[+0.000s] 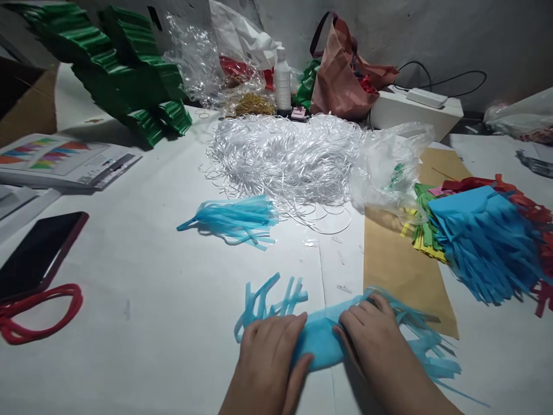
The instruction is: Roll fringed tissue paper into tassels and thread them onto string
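A sheet of light blue tissue paper (320, 341) with fringed ends lies on the white table in front of me. My left hand (272, 351) grips its left part, thumb below and fingers on top, with cut strips sticking out beyond. On the right part, my right hand (371, 328) pinches the paper, its fingers bent; more fringe spreads out to the right. The middle band between both hands is uncut and looks folded or partly rolled. Farther back lies a finished-looking blue tissue tassel (235, 219) with a twisted end pointing left.
Behind the tassel is a heap of white cord (289, 155). Fringed blue tissue (484, 236) and other colours lie right, by brown paper (401, 276). At left are a phone (41, 253), red-handled scissors (41, 311) and a green paper shape (125, 80). A white bottle (282, 80) stands behind.
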Demonstrator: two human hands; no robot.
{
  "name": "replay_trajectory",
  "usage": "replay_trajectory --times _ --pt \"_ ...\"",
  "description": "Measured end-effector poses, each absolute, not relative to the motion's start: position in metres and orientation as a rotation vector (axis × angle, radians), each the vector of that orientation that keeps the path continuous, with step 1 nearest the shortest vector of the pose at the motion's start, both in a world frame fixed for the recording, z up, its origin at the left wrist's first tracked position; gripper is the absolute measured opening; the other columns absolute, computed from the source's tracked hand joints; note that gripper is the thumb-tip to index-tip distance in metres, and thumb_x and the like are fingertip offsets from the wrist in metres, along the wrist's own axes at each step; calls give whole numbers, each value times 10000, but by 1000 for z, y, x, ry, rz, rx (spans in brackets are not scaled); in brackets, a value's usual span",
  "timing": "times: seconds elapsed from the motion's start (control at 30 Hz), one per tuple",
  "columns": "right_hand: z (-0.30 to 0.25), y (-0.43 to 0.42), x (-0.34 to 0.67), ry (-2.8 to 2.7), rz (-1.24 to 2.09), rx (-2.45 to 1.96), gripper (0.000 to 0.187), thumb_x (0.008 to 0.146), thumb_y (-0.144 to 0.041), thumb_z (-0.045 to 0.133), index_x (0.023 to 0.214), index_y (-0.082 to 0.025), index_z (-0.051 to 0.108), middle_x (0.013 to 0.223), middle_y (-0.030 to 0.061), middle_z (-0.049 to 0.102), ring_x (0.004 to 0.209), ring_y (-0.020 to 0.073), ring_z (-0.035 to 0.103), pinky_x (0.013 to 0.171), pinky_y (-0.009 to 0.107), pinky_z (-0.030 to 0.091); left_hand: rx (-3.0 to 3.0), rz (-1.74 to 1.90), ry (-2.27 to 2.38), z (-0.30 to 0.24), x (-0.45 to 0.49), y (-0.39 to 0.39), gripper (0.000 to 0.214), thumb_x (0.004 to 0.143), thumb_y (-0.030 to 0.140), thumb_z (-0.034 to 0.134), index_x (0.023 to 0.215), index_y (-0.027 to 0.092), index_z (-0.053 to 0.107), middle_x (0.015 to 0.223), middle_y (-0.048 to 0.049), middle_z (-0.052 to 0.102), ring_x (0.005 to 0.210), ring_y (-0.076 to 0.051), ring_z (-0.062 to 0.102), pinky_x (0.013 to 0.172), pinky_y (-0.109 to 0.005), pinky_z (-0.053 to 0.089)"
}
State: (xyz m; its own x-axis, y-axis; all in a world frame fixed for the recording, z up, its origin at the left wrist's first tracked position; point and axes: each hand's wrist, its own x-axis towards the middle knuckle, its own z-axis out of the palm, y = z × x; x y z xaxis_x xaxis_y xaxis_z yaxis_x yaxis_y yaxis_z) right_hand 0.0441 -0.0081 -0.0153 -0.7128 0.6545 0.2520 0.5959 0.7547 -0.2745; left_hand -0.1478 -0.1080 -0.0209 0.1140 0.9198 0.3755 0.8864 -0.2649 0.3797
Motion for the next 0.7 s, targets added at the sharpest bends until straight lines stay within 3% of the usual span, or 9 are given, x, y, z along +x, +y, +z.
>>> replay_trajectory --times 0.23,0.6,0.7 --pt "-19 -9 42 -2611 323 -1058 456 1093 -324 245 722 -228 493 659 -12 563 655 218 503 852 427 287 2148 833 1900 -26 -171 -102 226 944 87 540 1104 229 612 852 20 692 787 -188 635 855 -370 333" --pt "-17 -8 38 -2600 250 -1121 436 1083 -266 288 708 -220 506 623 1 559 611 212 508 814 434 310 2100 813 1965 -27 -163 -95 159 950 97 518 998 235 582 805 41 668 725 -190 614 830 -374 295" --pt "-11 -7 39 -2540 89 -1105 394 1068 -202 308 811 -179 606 681 46 619 668 235 548 818 448 345 2092 784 1973 -26 -160 -94 156 957 101 502 972 238 576 783 39 652 709 -199 595 817 -378 293"
